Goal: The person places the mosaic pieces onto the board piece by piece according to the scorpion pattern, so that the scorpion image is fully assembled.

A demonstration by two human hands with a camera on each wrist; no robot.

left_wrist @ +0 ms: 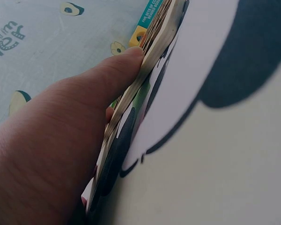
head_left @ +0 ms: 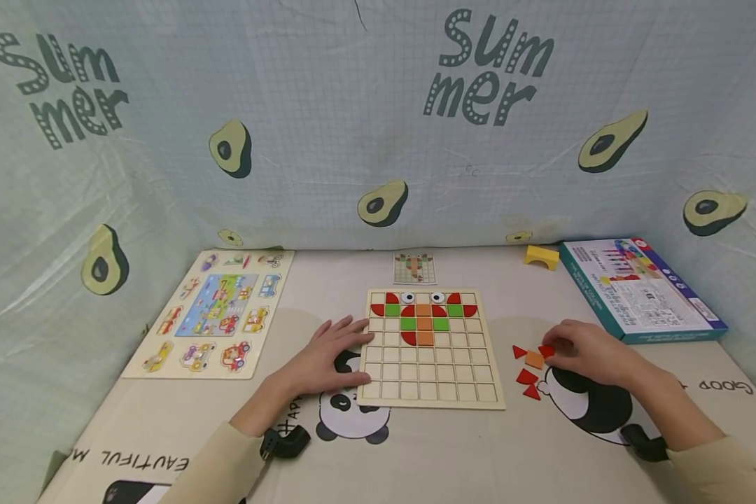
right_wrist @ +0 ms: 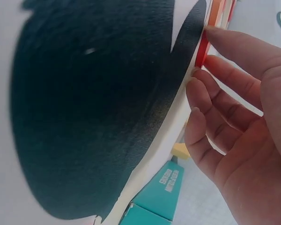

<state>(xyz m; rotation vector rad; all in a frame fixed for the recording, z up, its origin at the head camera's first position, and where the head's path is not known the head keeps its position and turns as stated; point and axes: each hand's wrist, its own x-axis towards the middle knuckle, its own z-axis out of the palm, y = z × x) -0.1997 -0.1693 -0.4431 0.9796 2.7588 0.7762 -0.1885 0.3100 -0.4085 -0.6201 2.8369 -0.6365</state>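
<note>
A wooden grid board (head_left: pixel 441 374) lies in the middle of the table. Red, green and orange pieces and two eye pieces fill part of its upper rows. My left hand (head_left: pixel 330 357) rests at the board's left edge with fingers spread, and the thumb touches the rim (left_wrist: pixel 152 58) in the left wrist view. On the right, my right hand (head_left: pixel 589 353) pinches a red piece (right_wrist: pixel 203 50) between thumb and index finger, low at the tabletop. Near it lie an orange square (head_left: pixel 534 359) and several red pieces (head_left: pixel 526 377).
A small pattern card (head_left: pixel 414 269) lies behind the board. To the left is a picture puzzle board (head_left: pixel 261 280). A teal box (head_left: pixel 642 287) and a yellow arch block (head_left: pixel 541 257) stand at the back right. A dark phone-like object (head_left: pixel 126 491) shows at the lower left.
</note>
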